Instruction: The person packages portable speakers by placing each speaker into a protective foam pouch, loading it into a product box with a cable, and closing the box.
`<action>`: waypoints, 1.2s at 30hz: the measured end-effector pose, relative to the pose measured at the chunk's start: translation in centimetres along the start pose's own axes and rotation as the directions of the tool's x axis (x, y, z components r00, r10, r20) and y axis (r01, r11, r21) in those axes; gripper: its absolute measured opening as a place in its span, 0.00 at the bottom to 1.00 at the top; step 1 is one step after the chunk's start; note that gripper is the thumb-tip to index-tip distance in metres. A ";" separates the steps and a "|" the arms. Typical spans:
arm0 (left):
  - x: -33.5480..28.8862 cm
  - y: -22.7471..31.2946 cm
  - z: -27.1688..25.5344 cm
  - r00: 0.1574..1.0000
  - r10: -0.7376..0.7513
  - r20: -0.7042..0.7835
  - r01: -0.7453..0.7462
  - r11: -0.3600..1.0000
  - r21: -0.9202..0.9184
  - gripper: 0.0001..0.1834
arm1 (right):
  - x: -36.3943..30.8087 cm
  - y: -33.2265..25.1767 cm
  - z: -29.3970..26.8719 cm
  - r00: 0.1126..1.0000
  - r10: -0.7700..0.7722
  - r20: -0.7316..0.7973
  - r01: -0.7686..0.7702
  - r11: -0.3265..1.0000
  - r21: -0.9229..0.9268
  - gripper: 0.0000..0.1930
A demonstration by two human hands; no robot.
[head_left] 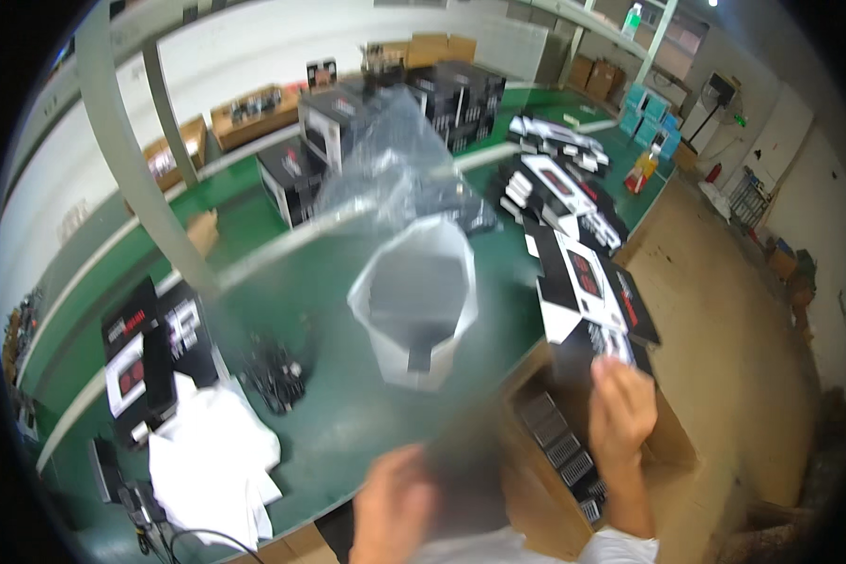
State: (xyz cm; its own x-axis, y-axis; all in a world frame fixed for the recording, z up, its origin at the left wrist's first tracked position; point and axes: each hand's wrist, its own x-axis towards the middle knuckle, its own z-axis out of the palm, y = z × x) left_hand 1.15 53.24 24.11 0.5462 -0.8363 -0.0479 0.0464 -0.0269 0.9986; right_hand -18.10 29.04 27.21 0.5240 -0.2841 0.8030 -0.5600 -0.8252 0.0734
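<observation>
My left hand point(395, 493), smeared by motion, is at the bottom centre, closed on the side of a dark flat object point(470, 475) too blurred to name. To the right, my right hand point(622, 409) is raised over a brown cardboard box point(672, 442), fingers pinched together at the near edge of an unfolded printed carton point(587, 282). Whether anything is between those fingertips is hidden. Ahead of both hands, a white bag point(404, 367) stands on the green table point(329, 258), its mouth gaping around a dark grey flat piece point(418, 291).
Several dark slotted pieces point(559, 446) line the cardboard box. White bags point(211, 461), a black cable bundle point(277, 376) and printed cartons point(132, 352) lie left. Clear plastic point(399, 160) and black boxes point(465, 99) stand behind; a bottle point(641, 171) is far right.
</observation>
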 end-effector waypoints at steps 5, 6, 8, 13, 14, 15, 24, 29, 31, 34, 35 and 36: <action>0.1 -2.2 6.5 0.975 0.104 0.198 -0.079 0.989 -0.126 0.39 | -7.0 -10.7 -6.4 0.908 -0.001 0.419 -0.210 0.864 0.458 0.22; 0.1 -3.0 7.1 0.988 0.112 0.110 -0.101 0.990 -0.099 0.33 | -7.6 -11.5 -6.0 0.901 -0.008 0.433 -0.241 0.820 0.519 0.21; 0.3 -3.0 5.7 0.994 0.101 0.041 -0.091 0.974 -0.206 0.22 | -8.9 -10.9 -5.5 0.911 0.051 0.410 -0.287 0.792 0.539 0.25; -1.0 -4.7 -0.5 0.986 0.144 0.089 -0.125 0.973 -0.192 0.14 | -8.5 -4.1 -3.4 0.764 0.596 0.249 -0.639 0.641 0.425 0.48; -1.4 -6.0 -1.0 0.997 0.077 0.028 -0.067 0.963 -0.262 0.15 | -8.2 -3.6 -2.7 0.689 0.597 0.411 -0.707 0.431 0.560 0.47; -2.0 -7.0 -1.4 0.999 0.008 -0.033 -0.018 0.942 -0.335 0.17 | -8.0 -3.4 -2.2 0.611 0.551 0.569 -0.754 0.185 0.631 0.46; -5.1 -5.3 1.1 0.799 0.053 -0.598 0.088 0.975 0.204 0.55 | -12.8 -5.1 -4.7 0.456 0.580 0.675 -0.835 0.016 0.550 0.26; -5.6 -4.8 1.3 0.794 -0.006 -0.607 0.109 0.985 0.133 0.59 | -13.0 -5.0 -4.0 0.682 0.144 0.717 -0.684 -0.223 0.695 0.32; -5.6 -4.8 0.4 0.863 0.136 -0.486 -0.027 0.974 0.225 0.59 | -11.8 -4.7 -4.6 0.553 0.137 0.822 -0.816 -0.107 0.567 0.50; -6.2 -4.2 -0.1 0.969 0.091 -0.230 -0.127 0.981 -0.146 0.66 | -11.8 -4.2 -4.9 0.591 0.090 0.801 -0.796 -0.092 0.598 0.59; -6.3 -4.6 -0.2 0.980 0.166 -0.109 -0.189 0.949 -0.252 0.70 | -12.2 -4.6 -4.8 0.588 0.088 0.804 -0.798 -0.099 0.595 0.59; -6.8 -4.7 -0.1 0.980 0.189 -0.067 -0.201 0.921 -0.335 0.74 | -13.0 -5.1 -4.5 0.582 0.117 0.805 -0.787 -0.169 0.594 0.60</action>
State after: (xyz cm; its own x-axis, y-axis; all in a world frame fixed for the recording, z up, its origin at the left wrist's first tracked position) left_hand -2.70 59.14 19.70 0.6002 -0.7875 0.1402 0.2133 0.3265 0.9208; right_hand -24.93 39.18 19.01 0.7561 -0.6545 0.0001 0.0636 0.0734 -0.9953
